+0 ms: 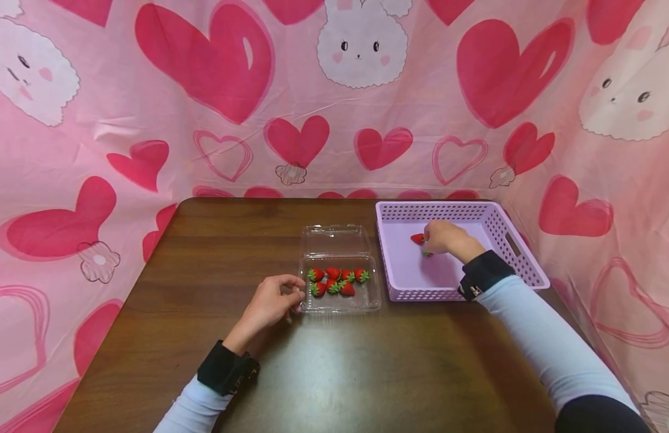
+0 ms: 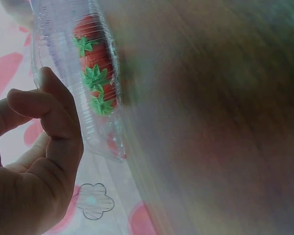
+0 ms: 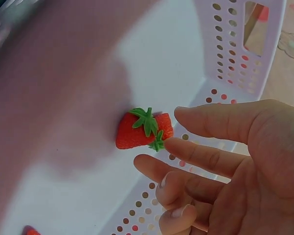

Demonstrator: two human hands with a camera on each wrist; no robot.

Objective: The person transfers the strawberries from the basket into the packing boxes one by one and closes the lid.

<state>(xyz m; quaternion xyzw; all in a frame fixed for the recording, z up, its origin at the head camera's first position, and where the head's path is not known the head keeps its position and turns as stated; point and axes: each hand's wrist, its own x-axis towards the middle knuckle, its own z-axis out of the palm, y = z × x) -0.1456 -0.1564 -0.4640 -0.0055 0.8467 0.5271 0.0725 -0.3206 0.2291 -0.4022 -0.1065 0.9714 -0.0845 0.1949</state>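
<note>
In the head view, several red strawberries [image 1: 332,273] with green leaves lie in a clear plastic clamshell box [image 1: 371,300] with its lid raised. My left hand [image 1: 272,299] is at the box's left side, fingers loosely bent. The left wrist view shows a fingertip at the box edge [image 2: 95,144], without a clear pinch. Inside the purple basket [image 1: 410,267], my right hand [image 1: 445,237] reaches toward strawberries [image 1: 417,239]. In the right wrist view, its thumb and fingers are spread beside two strawberries [image 3: 134,133] lying close together, with nothing gripped.
The basket has perforated walls and a handle slot [image 1: 513,245]; it stands right of the box on a brown wooden table [image 1: 231,240]. Another bit of red [image 3: 32,231] shows low in the right wrist view. A pink heart-print cloth [image 1: 334,144] hangs behind.
</note>
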